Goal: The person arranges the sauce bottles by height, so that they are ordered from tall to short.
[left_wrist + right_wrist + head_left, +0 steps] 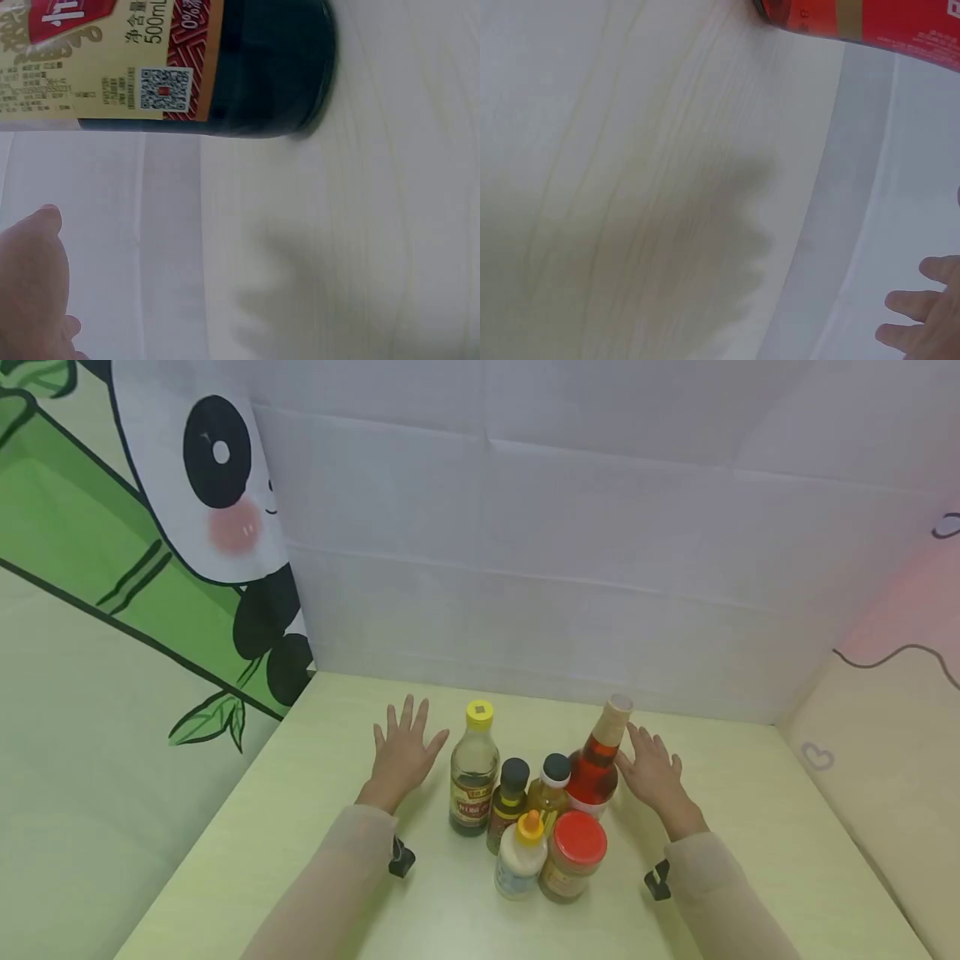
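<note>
My left hand (402, 758), fingers spread, hovers left of a dark vinegar-like bottle (474, 772) with a yellow cap; in the left wrist view its label (105, 60) reads 500 mL. To the right, my right hand (654, 770) has its fingers extended beside a tall bottle of red liquid (592, 774); whether the thumb touches it I cannot tell. Between the hands stand a small dark-capped bottle (507, 806), a black-and-white-capped bottle of yellowish liquid (550, 793), a white squeeze bottle (521, 856) with an orange tip, and a red-lidded jar (573, 856). Neither hand holds anything.
The containers cluster on a pale wood-grain table (420, 910). A white cloth wall (570, 560) rises behind the back edge. On the left hangs a panel with a printed panda and bamboo (187, 635); another light panel (892, 760) borders the right side.
</note>
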`<state>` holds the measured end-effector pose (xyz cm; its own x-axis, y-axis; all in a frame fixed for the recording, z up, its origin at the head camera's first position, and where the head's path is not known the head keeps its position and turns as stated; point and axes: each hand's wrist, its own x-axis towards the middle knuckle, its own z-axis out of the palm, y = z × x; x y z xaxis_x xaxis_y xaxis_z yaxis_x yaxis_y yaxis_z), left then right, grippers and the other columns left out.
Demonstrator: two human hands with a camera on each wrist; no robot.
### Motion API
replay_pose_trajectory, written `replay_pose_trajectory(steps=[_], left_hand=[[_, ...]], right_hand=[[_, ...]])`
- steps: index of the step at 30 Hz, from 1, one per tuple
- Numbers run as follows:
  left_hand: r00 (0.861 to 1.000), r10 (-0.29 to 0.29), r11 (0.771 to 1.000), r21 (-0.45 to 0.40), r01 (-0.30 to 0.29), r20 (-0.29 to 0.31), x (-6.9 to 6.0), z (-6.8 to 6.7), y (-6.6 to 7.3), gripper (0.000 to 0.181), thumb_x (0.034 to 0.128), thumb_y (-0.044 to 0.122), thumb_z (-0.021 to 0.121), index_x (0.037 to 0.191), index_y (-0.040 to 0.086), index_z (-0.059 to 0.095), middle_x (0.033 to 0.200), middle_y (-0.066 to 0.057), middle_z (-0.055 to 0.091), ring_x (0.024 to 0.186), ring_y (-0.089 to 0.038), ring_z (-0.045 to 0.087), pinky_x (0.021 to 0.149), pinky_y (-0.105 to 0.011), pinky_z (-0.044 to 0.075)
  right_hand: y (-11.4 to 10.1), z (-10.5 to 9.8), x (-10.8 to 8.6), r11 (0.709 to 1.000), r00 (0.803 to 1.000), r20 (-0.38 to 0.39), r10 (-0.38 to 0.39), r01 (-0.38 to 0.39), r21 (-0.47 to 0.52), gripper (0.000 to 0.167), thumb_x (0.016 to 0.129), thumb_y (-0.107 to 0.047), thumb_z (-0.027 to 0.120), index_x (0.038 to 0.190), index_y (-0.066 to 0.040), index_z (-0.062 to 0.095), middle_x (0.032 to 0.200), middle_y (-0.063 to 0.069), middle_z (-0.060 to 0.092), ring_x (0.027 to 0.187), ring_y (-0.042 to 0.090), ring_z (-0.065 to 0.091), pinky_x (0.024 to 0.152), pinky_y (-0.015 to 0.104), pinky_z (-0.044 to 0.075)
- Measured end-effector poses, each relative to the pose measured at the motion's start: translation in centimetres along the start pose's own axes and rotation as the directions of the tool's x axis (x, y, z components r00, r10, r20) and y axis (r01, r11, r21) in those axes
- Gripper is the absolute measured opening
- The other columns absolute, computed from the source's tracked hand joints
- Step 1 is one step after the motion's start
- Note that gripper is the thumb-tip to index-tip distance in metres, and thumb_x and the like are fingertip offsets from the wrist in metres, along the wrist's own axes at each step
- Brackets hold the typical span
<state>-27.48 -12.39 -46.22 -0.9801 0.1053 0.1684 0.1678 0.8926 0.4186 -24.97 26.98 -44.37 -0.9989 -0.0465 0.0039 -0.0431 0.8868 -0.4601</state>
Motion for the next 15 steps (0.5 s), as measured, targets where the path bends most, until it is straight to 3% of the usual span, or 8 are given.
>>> replay_pose_trajectory(steps=[9,15], left_hand=[[0.999,0.019,0.993,-0.115,-0.023,-0.034,-0.6,-0.5,1.0,0.075,0.1013,0.056,0.034,0.157,0.009,0.014,0.161,-0.016,0.004,0.144,-0.043,0.0,0.111,-0.063,0.006],[0.992,0.053,0.961,-0.265,-0.082,-0.113,-1.2,-1.1,2.0,0.073,0.1025,0.052,0.036,0.156,0.007,0.014,0.16,-0.015,0.012,0.144,-0.036,0.011,0.113,-0.055,0.016]], right_hand=[[-0.6,-0.7,-1.3,0.999,1.0,-0.009,-0.008,0.008,0.05,0.068,0.105,-0.04,0.037,0.152,0.003,0.016,0.154,0.031,0.015,0.139,0.052,0.009,0.105,0.071,0.005],[-1.0,-1.2,-2.0,0.993,0.997,-0.056,-0.052,0.058,0.1,0.068,0.105,-0.043,0.036,0.152,0.004,0.019,0.151,0.032,0.022,0.137,0.053,0.016,0.104,0.071,0.013]])
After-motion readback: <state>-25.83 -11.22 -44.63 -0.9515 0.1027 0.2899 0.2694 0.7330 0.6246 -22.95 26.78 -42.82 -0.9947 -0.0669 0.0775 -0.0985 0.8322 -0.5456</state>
